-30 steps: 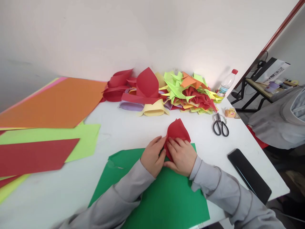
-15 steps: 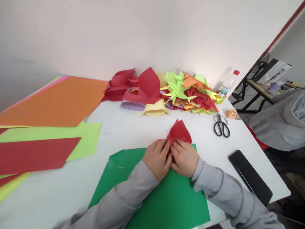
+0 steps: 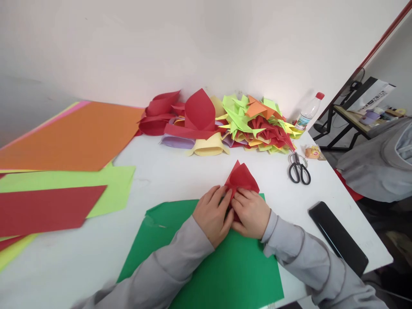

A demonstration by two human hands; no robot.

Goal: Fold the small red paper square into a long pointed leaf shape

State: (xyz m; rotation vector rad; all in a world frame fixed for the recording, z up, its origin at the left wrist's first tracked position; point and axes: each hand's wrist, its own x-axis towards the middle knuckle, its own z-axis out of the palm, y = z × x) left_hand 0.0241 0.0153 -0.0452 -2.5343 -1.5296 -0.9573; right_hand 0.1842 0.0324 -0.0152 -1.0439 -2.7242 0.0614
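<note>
A partly folded piece of red paper [image 3: 243,177] is between my hands, over the far edge of a green sheet [image 3: 238,270] on the table. One pointed flap stands up and another part curves loosely. My left hand [image 3: 213,214] grips its left side, thumb and fingers closed on the paper. From the right, my right hand [image 3: 251,212] pinches the same paper, its fingers bent over the front. The two hands nearly touch, and they hide the lower part of the folds.
Folded paper shapes [image 3: 254,124] are heaped along the wall. Colored sheets [image 3: 64,141] lie at left. On the right are scissors [image 3: 300,171], a black phone-like slab [image 3: 337,238], a small snack packet [image 3: 313,152] and a plastic bottle [image 3: 309,112]. A person's grey clothing [image 3: 376,163] shows beyond the table edge.
My hands have drawn very slightly apart, the right one a little to the right. A bit more red paper shows between them. Both keep hold of it.
</note>
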